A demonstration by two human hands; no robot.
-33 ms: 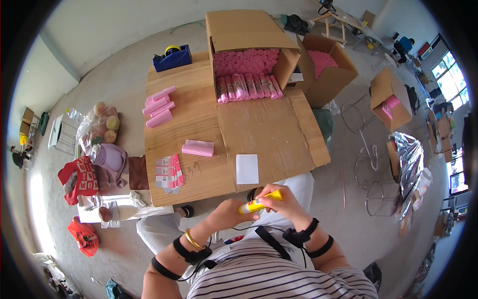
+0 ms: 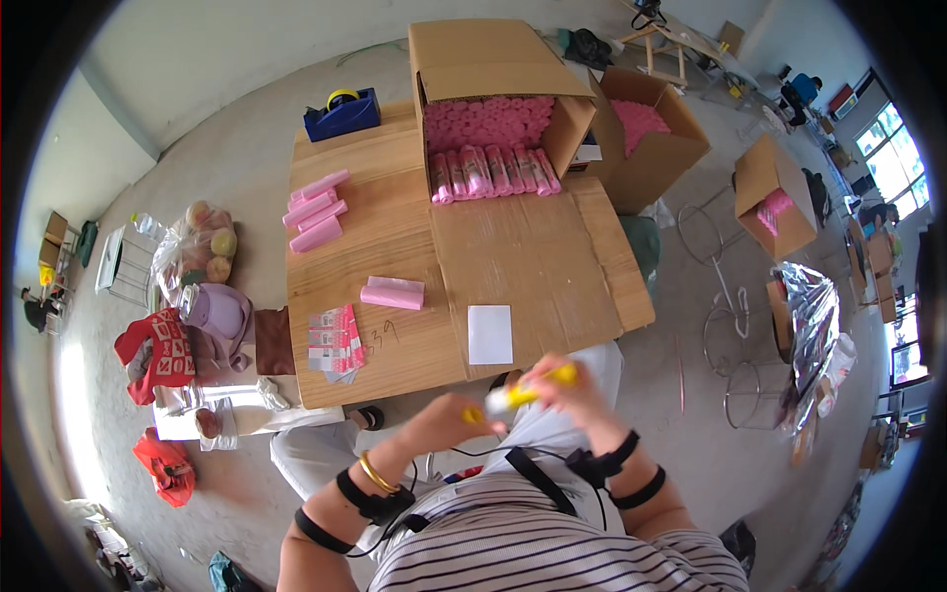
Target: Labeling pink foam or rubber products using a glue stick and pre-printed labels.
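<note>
Over my lap, my right hand (image 2: 580, 397) is closed on a yellow glue stick (image 2: 525, 395) whose white end points left. In my left hand (image 2: 442, 424) is a small yellow cap (image 2: 473, 414), mostly hidden by the fingers. The cap and the glue stick are apart; both hands are a little blurred. Just beyond them, on a flat cardboard sheet (image 2: 533, 257), lies a white paper card (image 2: 490, 335). Left of the card are a pink roll (image 2: 393, 293) and overlapping pink and grey printed labels (image 2: 336, 341).
Several pink rolls (image 2: 318, 219) lie at the table's left, with a blue tape dispenser (image 2: 341, 116) behind. A large cardboard box (image 2: 483, 54) packed with pink rolls stands at the back. More open boxes (image 2: 663, 148) and wire stools (image 2: 755, 395) are at the right.
The glue stick has come apart: my right hand has shifted slightly right and up with its body, while the yellow cap stays in my left hand. The white end now shows.
</note>
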